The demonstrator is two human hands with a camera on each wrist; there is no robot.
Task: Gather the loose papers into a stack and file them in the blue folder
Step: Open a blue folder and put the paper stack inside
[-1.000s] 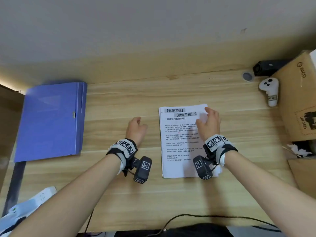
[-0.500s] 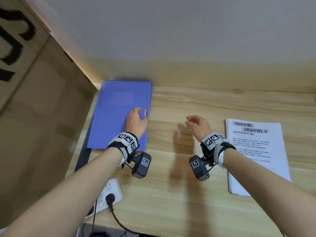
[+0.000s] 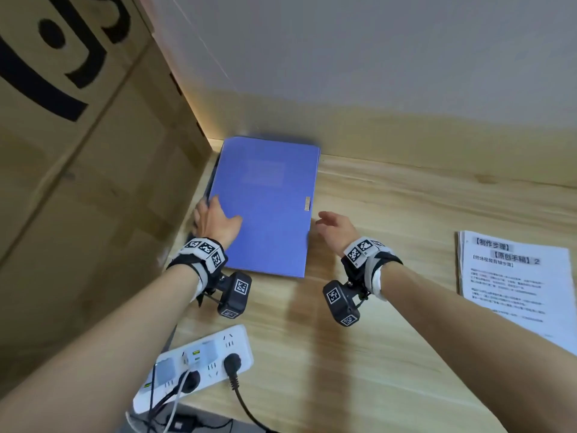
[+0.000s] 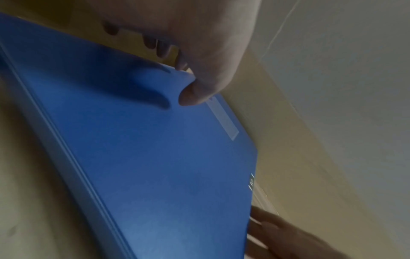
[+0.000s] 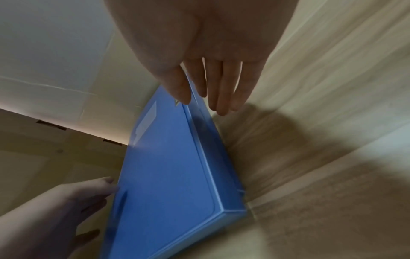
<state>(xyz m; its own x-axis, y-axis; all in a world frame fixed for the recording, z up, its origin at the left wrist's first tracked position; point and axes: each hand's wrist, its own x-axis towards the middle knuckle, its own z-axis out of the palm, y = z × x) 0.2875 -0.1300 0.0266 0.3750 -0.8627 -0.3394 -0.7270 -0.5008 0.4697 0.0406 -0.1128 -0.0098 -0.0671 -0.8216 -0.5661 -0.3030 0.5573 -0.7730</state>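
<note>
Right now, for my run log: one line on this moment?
left hand: grips blue folder left edge | right hand: open at right edge | folder closed | papers: stacked, unfiled

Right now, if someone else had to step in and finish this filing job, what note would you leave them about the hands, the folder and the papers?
Left hand: on the left edge of the blue folder, thumb on the cover, fingers over the side; whether it truly grips is unclear.
Right hand: open, fingers straight, at the folder's right edge just below the clasp.
Blue folder: closed, flat on the desk by the back wall.
Papers: one stack, lying on the desk far to the right, untouched by either hand.
Done: papers look gathered.
Left: open the folder, fetch the stack, put it inside, close.
</note>
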